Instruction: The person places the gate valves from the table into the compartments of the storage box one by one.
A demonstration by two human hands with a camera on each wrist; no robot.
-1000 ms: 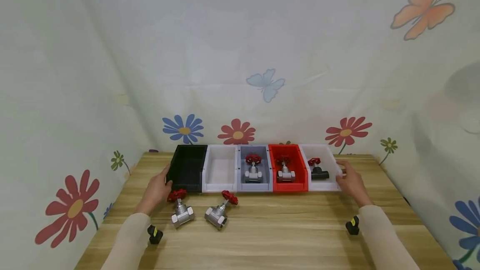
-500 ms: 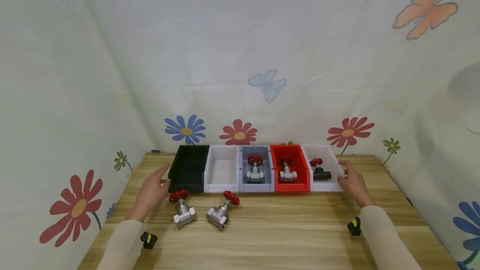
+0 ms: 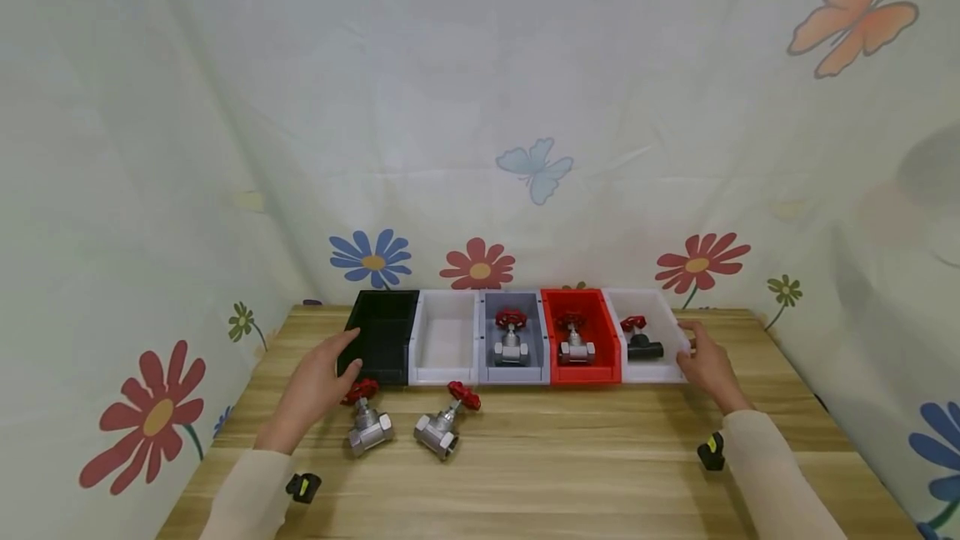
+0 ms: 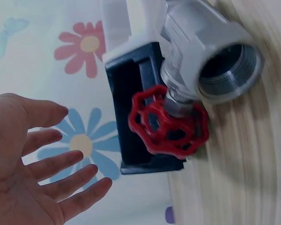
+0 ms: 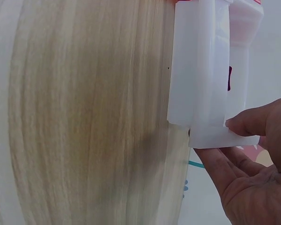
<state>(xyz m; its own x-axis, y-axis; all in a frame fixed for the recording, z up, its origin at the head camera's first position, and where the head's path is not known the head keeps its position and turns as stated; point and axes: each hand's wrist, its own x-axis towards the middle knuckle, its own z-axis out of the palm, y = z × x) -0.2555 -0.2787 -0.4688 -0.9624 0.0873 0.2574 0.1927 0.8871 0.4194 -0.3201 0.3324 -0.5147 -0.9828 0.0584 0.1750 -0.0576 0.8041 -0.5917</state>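
My left hand (image 3: 315,386), fingers spread and holding nothing, hovers by the black bin (image 3: 386,375) and a metal valve (image 3: 370,433) with a red handwheel. In the left wrist view the red handwheel (image 4: 168,126) stands apart from the fingers. A second valve (image 3: 437,433) lies to the right on the table. My right hand (image 3: 707,367) pinches the side wall of the right-end white bin (image 3: 652,372), its thumb (image 5: 250,121) over the rim and fingers outside. A black-bodied valve (image 3: 642,347) with a red handwheel lies in that bin.
Between the end bins stand a white bin (image 3: 446,375), a grey bin (image 3: 513,375) and a red bin (image 3: 585,373), side by side. The grey and red ones each hold a metal valve. Behind the wooden table (image 3: 525,473) hangs a flowered cloth (image 3: 420,148).
My left hand has come off the black bin's side, drawn back, then moved right toward the left valve. The right hand stays on the white bin.
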